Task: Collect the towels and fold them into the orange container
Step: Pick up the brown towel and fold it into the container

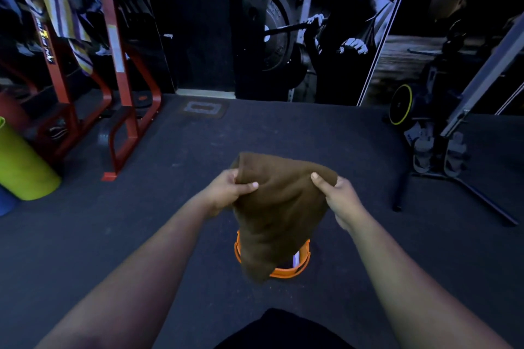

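Both hands hold a brown towel (279,207) up at the centre of the view. The left hand (226,193) pinches its top corner at 9 o'clock, and the right hand (340,198) pinches the corner at 3 o'clock, thumbs on the near face. The towel hangs over the orange container (286,270) on the dark floor (170,221), hiding most of its rim. A striped towel (65,14) drapes over the red rack (119,65) at 10 o'clock.

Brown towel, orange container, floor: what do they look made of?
Brown towel: soft matte cloth, likely terry; it drapes and creases where both hands pinch it. Orange container: probably plastic, judging by its smooth, evenly bright rim with a slight sheen. Floor: dark, faintly speckled matte surface, probably rubber gym matting, though carpet is possible.
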The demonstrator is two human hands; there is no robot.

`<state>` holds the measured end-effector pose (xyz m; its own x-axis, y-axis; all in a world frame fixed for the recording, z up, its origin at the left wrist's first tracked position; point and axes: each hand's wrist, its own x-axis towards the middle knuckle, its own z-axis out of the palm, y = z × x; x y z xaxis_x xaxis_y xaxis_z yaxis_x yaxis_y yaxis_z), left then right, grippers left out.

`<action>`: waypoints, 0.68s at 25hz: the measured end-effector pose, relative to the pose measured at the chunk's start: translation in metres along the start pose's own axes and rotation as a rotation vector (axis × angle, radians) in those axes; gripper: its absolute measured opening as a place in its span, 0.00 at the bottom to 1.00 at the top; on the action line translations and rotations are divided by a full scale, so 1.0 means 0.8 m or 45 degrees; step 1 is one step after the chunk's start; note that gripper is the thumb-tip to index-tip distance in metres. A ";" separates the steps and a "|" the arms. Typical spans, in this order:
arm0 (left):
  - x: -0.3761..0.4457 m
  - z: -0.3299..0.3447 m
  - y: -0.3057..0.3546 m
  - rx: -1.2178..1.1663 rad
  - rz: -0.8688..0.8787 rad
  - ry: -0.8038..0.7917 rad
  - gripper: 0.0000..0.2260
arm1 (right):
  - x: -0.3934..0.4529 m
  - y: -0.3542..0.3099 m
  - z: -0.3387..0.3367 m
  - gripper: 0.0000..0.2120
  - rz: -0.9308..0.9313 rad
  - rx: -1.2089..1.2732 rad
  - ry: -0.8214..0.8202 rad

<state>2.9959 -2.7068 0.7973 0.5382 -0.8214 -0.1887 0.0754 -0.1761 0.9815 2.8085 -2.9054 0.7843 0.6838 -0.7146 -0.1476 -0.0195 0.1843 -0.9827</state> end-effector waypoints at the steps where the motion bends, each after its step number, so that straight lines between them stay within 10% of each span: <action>1: 0.002 -0.009 -0.003 -0.043 0.021 0.077 0.13 | 0.002 -0.007 -0.002 0.11 0.022 0.083 -0.024; 5: 0.019 -0.025 0.022 -0.348 0.126 0.227 0.15 | -0.012 -0.010 0.003 0.12 0.198 -0.159 -0.350; 10: 0.004 -0.035 0.001 0.196 -0.110 0.114 0.11 | 0.003 -0.012 0.000 0.11 0.044 -0.173 -0.005; 17: 0.020 -0.030 0.011 -0.137 -0.015 0.258 0.09 | 0.012 -0.013 -0.003 0.13 0.058 -0.343 -0.214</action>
<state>3.0257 -2.7087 0.8039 0.6935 -0.6921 -0.2003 0.1657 -0.1173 0.9792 2.8133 -2.9158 0.7927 0.7881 -0.5843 -0.1935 -0.2299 0.0121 -0.9731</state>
